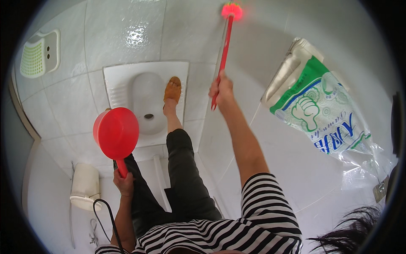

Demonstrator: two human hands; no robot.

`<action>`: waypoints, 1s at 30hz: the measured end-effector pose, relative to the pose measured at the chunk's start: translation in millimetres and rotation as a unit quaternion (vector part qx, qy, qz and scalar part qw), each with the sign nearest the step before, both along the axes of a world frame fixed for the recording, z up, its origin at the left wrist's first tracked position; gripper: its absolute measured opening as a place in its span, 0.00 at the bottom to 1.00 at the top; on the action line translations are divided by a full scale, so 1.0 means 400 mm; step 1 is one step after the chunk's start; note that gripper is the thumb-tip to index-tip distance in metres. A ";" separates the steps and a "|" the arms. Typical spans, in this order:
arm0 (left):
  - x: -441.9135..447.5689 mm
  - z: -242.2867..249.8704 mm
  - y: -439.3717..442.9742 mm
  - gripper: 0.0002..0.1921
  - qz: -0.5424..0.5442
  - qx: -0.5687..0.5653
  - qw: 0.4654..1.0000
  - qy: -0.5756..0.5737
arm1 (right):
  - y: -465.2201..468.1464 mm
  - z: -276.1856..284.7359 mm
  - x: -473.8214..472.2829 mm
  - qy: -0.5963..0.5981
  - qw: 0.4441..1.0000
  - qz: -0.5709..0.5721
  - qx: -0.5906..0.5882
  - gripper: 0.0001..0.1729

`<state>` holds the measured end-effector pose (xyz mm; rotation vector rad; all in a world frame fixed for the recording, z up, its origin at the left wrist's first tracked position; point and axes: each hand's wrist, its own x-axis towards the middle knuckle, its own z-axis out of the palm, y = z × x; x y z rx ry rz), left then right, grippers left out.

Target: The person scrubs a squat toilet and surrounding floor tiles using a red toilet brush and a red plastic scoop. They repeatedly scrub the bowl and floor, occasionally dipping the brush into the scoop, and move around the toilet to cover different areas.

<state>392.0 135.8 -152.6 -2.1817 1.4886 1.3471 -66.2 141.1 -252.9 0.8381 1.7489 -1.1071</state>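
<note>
My left hand (pixel 124 183) grips the handle of a red plastic water ladle (pixel 118 133), whose bowl looks bare inside from above. In my right hand (pixel 223 89) is the red handle of a toilet brush (pixel 225 47). The brush's pinkish-red bristle head (pixel 232 11) is at the far end, by the foot of the tiled wall; whether it touches the floor or wall I cannot tell. Between the two hands lies a white ceramic squat toilet (pixel 146 98) with a dark drain hole (pixel 148 116). My foot in a brown slipper (pixel 173 89) stands on its right side.
A plastic package of paper (pixel 320 104) hangs on the right wall. At the far left stands a white and green plastic basket (pixel 33 59). A cream cylindrical container (pixel 85 185), a pale pipe (pixel 161 184) and a black cable (pixel 111 219) are nearer to me. The floor tiles (pixel 123 35) look wet.
</note>
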 end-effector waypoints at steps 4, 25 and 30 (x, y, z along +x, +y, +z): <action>0.004 0.005 0.000 0.14 -0.007 -0.028 1.000 -0.003 | 0.108 0.038 0.141 -0.127 0.986 -0.073 0.085 0.25; 0.047 -0.009 -0.006 0.14 0.002 -0.001 1.000 -0.018 | -0.024 0.006 0.004 -0.044 0.998 -0.035 -0.034 0.23; 0.056 -0.011 0.001 0.14 -0.005 -0.020 1.000 -0.021 | 0.093 0.030 0.105 -0.079 0.996 -0.049 -0.001 0.24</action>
